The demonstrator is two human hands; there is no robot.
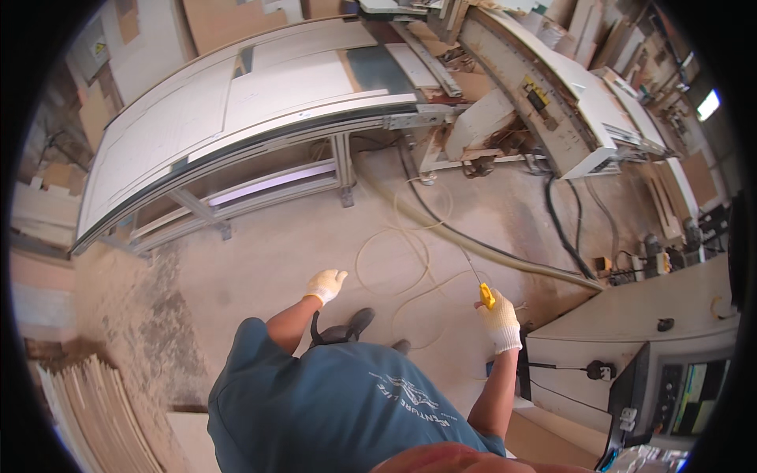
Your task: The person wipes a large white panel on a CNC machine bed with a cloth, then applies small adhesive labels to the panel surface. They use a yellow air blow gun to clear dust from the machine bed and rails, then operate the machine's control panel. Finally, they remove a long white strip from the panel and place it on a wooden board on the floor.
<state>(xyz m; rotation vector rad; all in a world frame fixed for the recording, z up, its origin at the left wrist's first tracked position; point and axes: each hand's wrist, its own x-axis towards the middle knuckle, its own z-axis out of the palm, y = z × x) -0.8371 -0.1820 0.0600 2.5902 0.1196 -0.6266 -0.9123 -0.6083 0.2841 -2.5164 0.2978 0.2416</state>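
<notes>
My right hand (501, 317), in a cream knit glove, is closed round the yellow grip of an air blow gun (487, 296). The gun's long thin metal nozzle points up and away to the left, over the floor. To the left, my gloved left hand (326, 285) hangs above the floor in front of my body. It holds nothing, and its thumb stands apart from loosely bent fingers. A thin cream hose (359, 260) lies in loose loops on the floor between the hands; where it meets the gun cannot be made out.
A long metal-framed table (260, 126) bearing white panels stands ahead on the left. A large machine (524, 87) is at the far right. A thick hose (505, 256) and black cables (558, 225) cross the floor. Stacked boards (102, 410) stand near left; a control cabinet (631, 311) is near right.
</notes>
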